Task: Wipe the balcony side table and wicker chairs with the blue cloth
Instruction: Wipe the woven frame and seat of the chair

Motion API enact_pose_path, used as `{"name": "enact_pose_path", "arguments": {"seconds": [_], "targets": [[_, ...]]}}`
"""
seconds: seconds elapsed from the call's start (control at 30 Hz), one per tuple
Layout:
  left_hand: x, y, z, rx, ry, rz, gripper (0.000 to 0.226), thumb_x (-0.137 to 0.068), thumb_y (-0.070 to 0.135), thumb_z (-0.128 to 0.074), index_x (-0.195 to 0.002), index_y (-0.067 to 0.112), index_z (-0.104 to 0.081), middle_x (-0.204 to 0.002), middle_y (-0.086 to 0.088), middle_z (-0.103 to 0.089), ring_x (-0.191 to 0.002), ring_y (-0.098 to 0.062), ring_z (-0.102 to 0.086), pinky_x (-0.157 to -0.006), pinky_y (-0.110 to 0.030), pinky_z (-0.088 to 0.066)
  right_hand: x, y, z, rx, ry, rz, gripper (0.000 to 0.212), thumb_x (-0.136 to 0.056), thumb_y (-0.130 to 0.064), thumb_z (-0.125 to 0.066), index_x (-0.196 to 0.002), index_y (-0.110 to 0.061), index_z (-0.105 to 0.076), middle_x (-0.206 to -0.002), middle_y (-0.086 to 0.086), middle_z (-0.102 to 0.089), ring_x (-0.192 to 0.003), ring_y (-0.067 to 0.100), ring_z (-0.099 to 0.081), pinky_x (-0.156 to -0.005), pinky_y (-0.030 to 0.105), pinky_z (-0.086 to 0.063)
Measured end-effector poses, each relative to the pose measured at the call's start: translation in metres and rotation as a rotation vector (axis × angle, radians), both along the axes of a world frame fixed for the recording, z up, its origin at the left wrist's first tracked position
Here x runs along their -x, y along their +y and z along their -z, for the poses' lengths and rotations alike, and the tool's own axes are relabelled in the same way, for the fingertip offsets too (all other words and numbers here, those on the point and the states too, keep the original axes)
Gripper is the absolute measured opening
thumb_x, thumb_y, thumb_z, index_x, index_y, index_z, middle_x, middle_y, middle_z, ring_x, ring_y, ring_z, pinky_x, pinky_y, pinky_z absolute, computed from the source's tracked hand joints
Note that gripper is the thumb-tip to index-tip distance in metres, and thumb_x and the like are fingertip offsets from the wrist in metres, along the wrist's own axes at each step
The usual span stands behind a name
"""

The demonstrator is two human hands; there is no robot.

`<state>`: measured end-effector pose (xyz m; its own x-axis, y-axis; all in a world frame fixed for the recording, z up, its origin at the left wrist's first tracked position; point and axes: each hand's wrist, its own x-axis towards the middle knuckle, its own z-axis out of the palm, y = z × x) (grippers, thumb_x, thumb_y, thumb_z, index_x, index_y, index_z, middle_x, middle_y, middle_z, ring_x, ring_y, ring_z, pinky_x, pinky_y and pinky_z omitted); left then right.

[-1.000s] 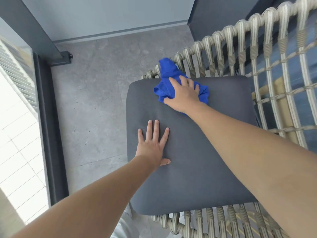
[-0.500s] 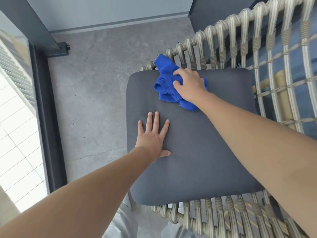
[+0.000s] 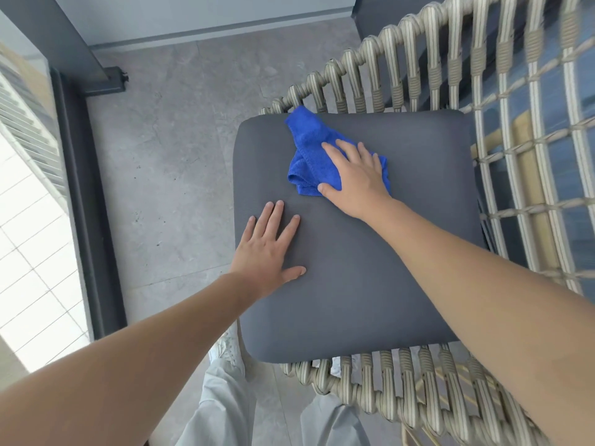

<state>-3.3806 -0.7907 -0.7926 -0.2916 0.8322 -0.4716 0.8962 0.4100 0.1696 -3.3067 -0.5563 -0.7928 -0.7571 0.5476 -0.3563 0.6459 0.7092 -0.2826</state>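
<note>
While the wipe was in hand, the items stood as follows.

Cloth (image 3: pixel 309 156): blue, bunched, lying on the cushion (image 3: pixel 354 284) toward its 12 o'clock edge, one tail reaching the chair (image 3: pixel 418 59) rim at 11 o'clock.

Right hand (image 3: pixel 355 178): laid flat on the cloth, fingers straight and spread, pressing rather than clutching; judged so placed to drive the cloth across the fabric under an even load.

Left hand (image 3: pixel 269 249): flat on bare cushion at 9 o'clock of centre, fingers straight, holding nothing; judged a brace, keeping the loose cushion from sliding under the strokes.

Cushion: dark grey, soft-looking, square with rounded corners, filling the seat.

Chair: pale wicker loops curving round from 11 o'clock through 3 to 6 o'clock.

Floor (image 3: pixel 167 172): grey stone-look tile, lightly specked, at 9 to 11 o'clock.

Dark frame (image 3: pixel 83 188): at 9 o'clock, bright white tiling beyond it.

Side table: none seen.
</note>
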Motion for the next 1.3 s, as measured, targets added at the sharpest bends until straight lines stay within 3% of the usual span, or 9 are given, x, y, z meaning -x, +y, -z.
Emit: {"name": "enact_pose_path", "arguments": {"seconds": [0.17,0.3,0.47,0.7,1.1,1.2,1.3], "targets": [[-0.003,0.000,-0.002,0.040,-0.015,-0.006,0.105,-0.092,0.075,-0.049,-0.164,0.027,0.011,-0.170,-0.009,0.024,-0.157,-0.026,0.021,-0.129,-0.046,0.001,-0.037,-0.036,0.001,-0.015,0.040,-0.007,0.082,-0.095,-0.046,-0.064,-0.164,-0.031,-0.021,-0.170,0.000,-0.018,-0.157,0.042,-0.006,-0.125,0.061,-0.004],[-0.002,0.001,0.000,0.047,-0.015,0.007,0.103,-0.090,0.075,-0.052,-0.164,0.026,-0.001,-0.169,-0.010,0.025,-0.157,-0.028,0.022,-0.129,-0.048,-0.001,-0.062,-0.057,0.005,-0.040,0.067,-0.015,0.083,-0.093,-0.047,-0.066,-0.163,-0.030,-0.025,-0.169,0.001,-0.023,-0.156,0.043,-0.012,-0.124,0.062,-0.012],[-0.007,0.003,0.000,0.112,0.039,0.031,0.109,-0.093,0.076,-0.045,-0.162,0.021,0.019,-0.167,-0.015,0.029,-0.155,-0.031,0.026,-0.129,-0.049,0.000,-0.095,-0.087,0.007,-0.044,0.081,-0.006,0.083,-0.093,-0.048,-0.067,-0.163,-0.029,-0.026,-0.169,0.001,-0.024,-0.155,0.045,-0.015,-0.123,0.063,-0.015],[-0.010,0.007,-0.005,0.120,0.010,0.009,0.106,-0.093,0.068,-0.054,-0.163,0.022,0.010,-0.168,-0.014,0.025,-0.157,-0.032,0.022,-0.129,-0.050,-0.003,-0.147,-0.124,0.006,-0.061,0.093,-0.039,0.081,-0.091,-0.046,-0.069,-0.161,-0.029,-0.032,-0.166,-0.001,-0.030,-0.154,0.041,-0.021,-0.124,0.062,-0.017],[-0.036,-0.016,-0.006,0.077,-0.014,-0.061,0.097,-0.099,0.063,-0.048,-0.163,0.026,0.014,-0.169,-0.012,0.024,-0.157,-0.032,0.021,-0.129,-0.049,-0.003,-0.222,-0.185,-0.007,-0.071,0.046,-0.104,0.090,-0.078,-0.035,-0.083,-0.156,-0.029,-0.039,-0.160,0.000,-0.040,-0.143,0.034,-0.040,-0.117,0.059,-0.034],[-0.046,-0.025,-0.005,0.081,-0.020,-0.064,0.096,-0.099,0.060,-0.050,-0.163,0.028,0.014,-0.169,-0.012,0.024,-0.157,-0.032,0.021,-0.129,-0.049,-0.003,-0.237,-0.193,-0.009,-0.028,0.070,-0.095,0.085,-0.075,-0.025,-0.083,-0.151,-0.031,-0.045,-0.155,-0.002,-0.044,-0.135,0.032,-0.047,-0.116,0.049,-0.033],[-0.043,-0.027,-0.001,0.028,-0.028,-0.076,0.098,-0.095,0.061,-0.057,-0.165,0.029,0.003,-0.172,-0.012,0.014,-0.159,-0.031,0.012,-0.129,-0.049,-0.009,-0.231,-0.184,-0.014,0.054,0.133,-0.033,0.073,-0.076,-0.015,-0.071,-0.144,-0.034,-0.050,-0.147,-0.009,-0.048,-0.126,0.025,-0.054,-0.107,0.035,-0.032]]}}
